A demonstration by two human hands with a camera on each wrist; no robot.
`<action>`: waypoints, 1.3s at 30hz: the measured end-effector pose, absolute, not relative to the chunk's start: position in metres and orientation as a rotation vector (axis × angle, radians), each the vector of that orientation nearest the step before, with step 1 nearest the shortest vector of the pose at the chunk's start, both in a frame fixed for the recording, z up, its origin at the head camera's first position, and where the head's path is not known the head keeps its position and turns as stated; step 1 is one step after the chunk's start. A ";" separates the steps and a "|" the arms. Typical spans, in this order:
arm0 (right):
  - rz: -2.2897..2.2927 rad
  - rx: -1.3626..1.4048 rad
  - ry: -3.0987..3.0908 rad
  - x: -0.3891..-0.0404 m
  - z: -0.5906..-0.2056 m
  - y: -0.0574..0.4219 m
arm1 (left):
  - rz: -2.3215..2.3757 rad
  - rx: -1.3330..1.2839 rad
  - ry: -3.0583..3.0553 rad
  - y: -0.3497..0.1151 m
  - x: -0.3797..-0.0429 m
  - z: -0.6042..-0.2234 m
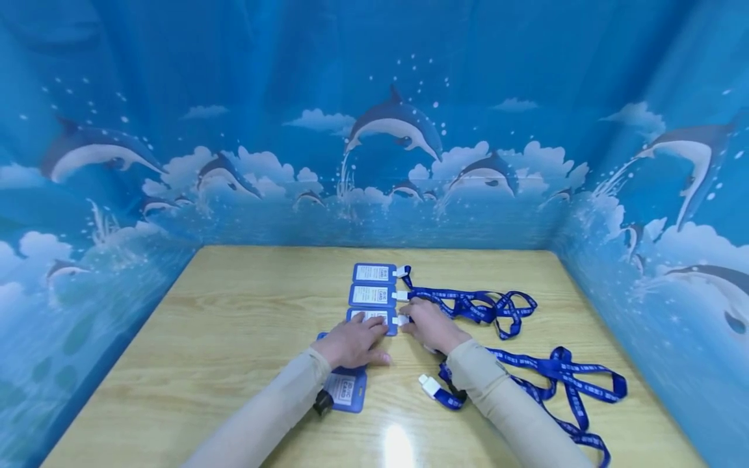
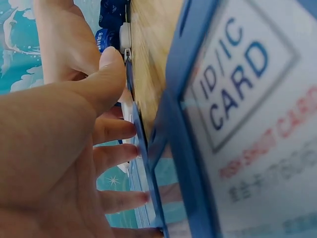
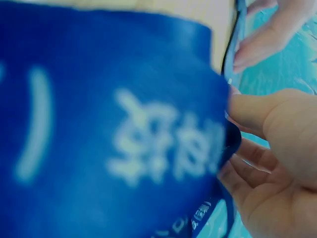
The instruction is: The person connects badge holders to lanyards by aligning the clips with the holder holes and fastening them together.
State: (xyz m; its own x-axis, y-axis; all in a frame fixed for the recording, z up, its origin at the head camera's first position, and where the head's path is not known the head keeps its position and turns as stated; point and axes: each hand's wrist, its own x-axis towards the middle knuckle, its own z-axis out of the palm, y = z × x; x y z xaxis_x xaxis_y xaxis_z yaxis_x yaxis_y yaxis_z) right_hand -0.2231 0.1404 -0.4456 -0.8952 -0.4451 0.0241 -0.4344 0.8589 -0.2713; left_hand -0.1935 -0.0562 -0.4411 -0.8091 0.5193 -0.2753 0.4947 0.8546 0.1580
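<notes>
- Blue and white under the fingertips: resting on the nearest badge holder of a row of three with the left hand, fingers spread, not gripping.
- Pinching the blue strap beside the white clip with the right hand.
- Could skew out of line if tugged by the strap while pressed too lightly; could snag, too, on tangled loops.
- Flat, blue-rimmed, with a pale printed card inside; lying on the wooden table, just below two matching holders.
- Farther out, to the right: a loose lanyard, heaped in open loops.
</notes>
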 end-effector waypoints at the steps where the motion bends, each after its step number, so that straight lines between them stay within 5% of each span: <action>1: -0.446 -0.699 2.996 -0.223 -0.445 0.141 | 0.112 0.767 2.728 -0.057 -0.194 -0.441; 17: -0.675 -0.607 3.099 -0.193 -0.396 0.165 | 0.212 0.842 2.802 -0.072 -0.189 -0.434; 39: -0.537 -0.462 3.053 -0.168 -0.447 0.176 | 0.182 0.908 2.863 -0.089 -0.159 -0.422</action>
State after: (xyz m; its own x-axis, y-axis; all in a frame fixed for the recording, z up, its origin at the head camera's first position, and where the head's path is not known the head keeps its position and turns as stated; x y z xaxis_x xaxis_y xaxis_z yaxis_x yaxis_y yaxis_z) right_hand -0.1681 0.1765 -0.4466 -0.9564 -0.2887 0.0433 -0.2862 0.8978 -0.3348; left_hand -0.1591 -0.0885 -0.4224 -0.8098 0.5798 -0.0894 0.5638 0.8113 0.1545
